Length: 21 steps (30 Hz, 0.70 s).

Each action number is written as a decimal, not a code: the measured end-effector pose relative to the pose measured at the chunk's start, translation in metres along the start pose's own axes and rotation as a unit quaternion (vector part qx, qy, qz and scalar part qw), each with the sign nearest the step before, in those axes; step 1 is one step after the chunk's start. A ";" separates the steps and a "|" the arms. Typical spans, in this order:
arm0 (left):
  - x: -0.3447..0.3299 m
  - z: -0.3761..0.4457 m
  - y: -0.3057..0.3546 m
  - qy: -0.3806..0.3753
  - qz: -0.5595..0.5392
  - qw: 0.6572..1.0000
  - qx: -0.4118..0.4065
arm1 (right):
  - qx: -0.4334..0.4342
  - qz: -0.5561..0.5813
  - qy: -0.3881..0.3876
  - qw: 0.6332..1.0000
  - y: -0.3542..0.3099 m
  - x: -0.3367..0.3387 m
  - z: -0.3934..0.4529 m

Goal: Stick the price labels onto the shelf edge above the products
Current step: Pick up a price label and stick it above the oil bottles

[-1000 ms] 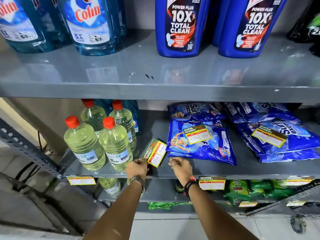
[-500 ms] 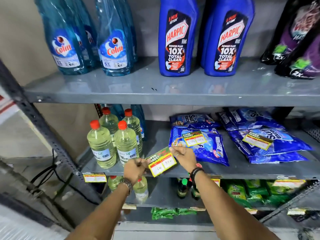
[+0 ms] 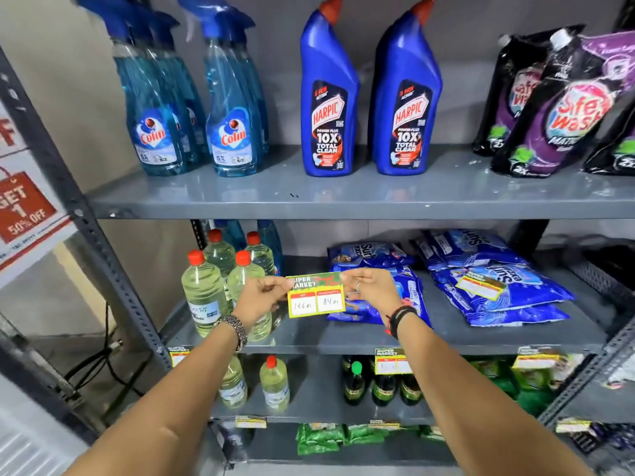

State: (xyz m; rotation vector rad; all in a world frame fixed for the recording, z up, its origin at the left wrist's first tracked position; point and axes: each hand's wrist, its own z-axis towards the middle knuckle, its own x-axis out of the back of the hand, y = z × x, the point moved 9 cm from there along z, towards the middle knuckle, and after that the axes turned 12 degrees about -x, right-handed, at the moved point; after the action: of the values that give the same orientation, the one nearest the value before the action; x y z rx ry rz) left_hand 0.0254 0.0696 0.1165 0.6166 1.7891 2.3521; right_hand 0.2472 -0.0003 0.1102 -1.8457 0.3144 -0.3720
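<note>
A grey metal shelf edge (image 3: 343, 211) spans above both outstretched forearms. The left hand (image 3: 261, 297) and right hand (image 3: 372, 286) pinch opposite upper corners of a price label (image 3: 316, 299), held flat in air below that edge, before detergent packets (image 3: 378, 290).

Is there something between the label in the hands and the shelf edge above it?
Nothing visible. Both hands, left and right, hold the label in open air in front of the middle shelf's products. The grey shelf edge above it is bare, and no product hangs over it.
</note>
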 end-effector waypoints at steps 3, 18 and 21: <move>-0.001 0.004 0.010 -0.007 -0.005 1.000 -0.005 | 0.015 0.004 0.004 1.000 -0.011 0.003 -0.004; 0.112 -0.033 0.049 0.229 -0.048 0.963 -0.133 | 0.203 -0.087 0.017 0.975 -0.092 -0.091 -0.057; 0.157 -0.041 0.058 0.275 -0.041 0.948 -0.154 | 0.245 -0.076 0.032 0.966 -0.113 -0.131 -0.075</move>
State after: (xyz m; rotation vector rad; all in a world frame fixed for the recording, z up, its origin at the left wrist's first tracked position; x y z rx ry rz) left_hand -0.1247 0.0690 0.2005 -0.1749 1.5052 2.8460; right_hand 0.1001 0.0194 0.2264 -1.3753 0.1084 -0.5624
